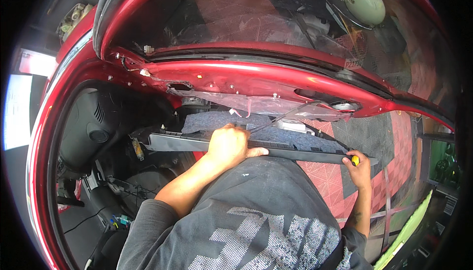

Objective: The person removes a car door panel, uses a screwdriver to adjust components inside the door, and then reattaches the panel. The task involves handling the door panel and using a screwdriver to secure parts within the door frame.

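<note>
Dark shirt [266, 186]; black panel [300, 154]; cable [284, 113] crossing blue padding [209, 121]; red bodywork [246, 77] beyond

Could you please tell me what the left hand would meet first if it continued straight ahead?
Probably the mottled blue-grey fibrous padding just beyond the left hand, though depth is unclear here.

The panel [300, 155] is smooth, matt dark plastic; rough, felt-like blue-grey padding [209, 122] lines its far edge. Glossy red-painted metal forms the frame [256, 76], with crinkled clear plastic film [283, 105] along its near edge. The shirt [266, 186] is matt cloth.
</note>
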Action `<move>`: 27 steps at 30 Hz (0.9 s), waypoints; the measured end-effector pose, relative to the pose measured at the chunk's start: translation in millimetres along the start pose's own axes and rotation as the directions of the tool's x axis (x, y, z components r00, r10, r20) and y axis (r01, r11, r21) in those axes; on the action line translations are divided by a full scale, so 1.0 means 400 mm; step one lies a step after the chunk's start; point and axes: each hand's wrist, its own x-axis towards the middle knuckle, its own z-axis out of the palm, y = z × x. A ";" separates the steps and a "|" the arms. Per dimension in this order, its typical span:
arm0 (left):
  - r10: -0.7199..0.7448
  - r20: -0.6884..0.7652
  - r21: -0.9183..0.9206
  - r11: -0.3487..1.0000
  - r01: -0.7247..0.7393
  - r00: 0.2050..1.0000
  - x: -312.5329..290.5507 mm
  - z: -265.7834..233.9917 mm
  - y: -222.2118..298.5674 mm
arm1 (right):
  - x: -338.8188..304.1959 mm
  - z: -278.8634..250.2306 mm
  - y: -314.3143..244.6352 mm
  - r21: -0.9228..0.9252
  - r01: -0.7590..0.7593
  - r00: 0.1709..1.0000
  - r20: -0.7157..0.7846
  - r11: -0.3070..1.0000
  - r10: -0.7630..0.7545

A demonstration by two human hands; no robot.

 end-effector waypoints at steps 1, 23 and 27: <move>-0.008 0.015 -0.013 1.000 0.008 1.000 0.002 0.002 0.004 | -0.003 -0.001 0.000 -0.017 0.029 1.000 -0.004 0.999 -0.029; -0.353 0.427 0.065 0.930 0.361 0.832 0.016 0.350 0.144 | 0.173 0.070 0.344 -0.168 0.081 0.920 0.391 0.982 -0.009; -0.378 0.518 0.109 0.919 0.379 0.768 0.067 0.421 0.142 | 0.261 0.104 0.432 -0.202 0.022 0.875 0.478 0.979 0.078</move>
